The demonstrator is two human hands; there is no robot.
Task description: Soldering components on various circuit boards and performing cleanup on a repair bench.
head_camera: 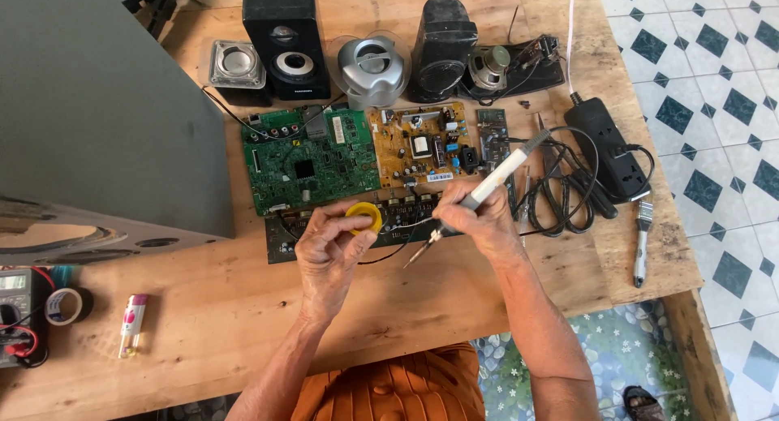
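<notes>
My left hand (329, 255) holds a small yellow spool of solder (364, 217) over a dark circuit board (280, 242) at the middle of the wooden table. A thin strand of solder runs from it toward my right hand (479, 222). That hand grips a soldering iron with a white handle (497, 178); its metal tip (418, 255) points down and left, just off the dark board's front edge. Behind the hands lie a green circuit board (308, 157) and an orange-brown power board (418, 145).
Speakers (284, 40) stand along the back edge. A black power strip (613, 145), coiled black cable and a small brush (643, 234) lie to the right. A large grey panel (97, 113) fills the left. A multimeter (18, 315), tape roll and lighter (132, 324) sit front left.
</notes>
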